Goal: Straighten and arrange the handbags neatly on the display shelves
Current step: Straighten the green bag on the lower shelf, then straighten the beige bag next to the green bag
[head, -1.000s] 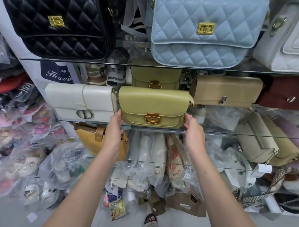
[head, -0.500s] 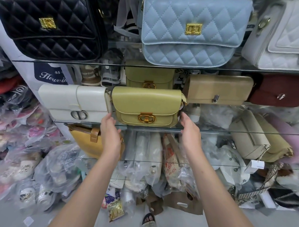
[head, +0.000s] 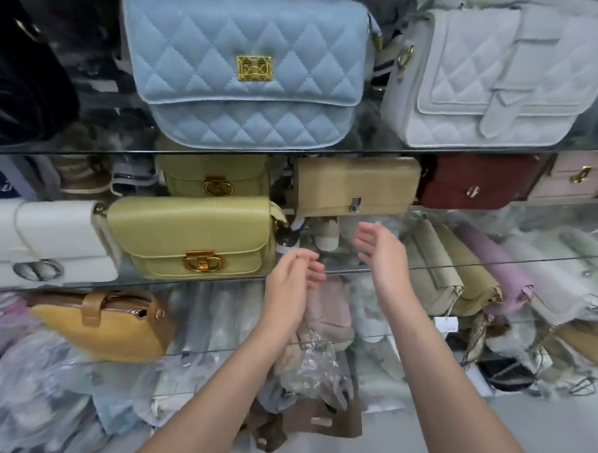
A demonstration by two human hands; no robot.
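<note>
Hovering empty just before the glass shelf edge, the left hand is loosely curled and the right hand relaxed and spread; neither touches a bag. The green handbag sits square at the shelf front, just left of them. The tan clutch farther back seems next: take both ends and slide it forward into the open gap, minding the upper glass shelf close overhead.

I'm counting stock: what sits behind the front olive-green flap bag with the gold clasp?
A second olive-green flap bag with a gold clasp stands behind it, only its upper part showing. The front olive-green bag covers its base and anything farther back.
</note>
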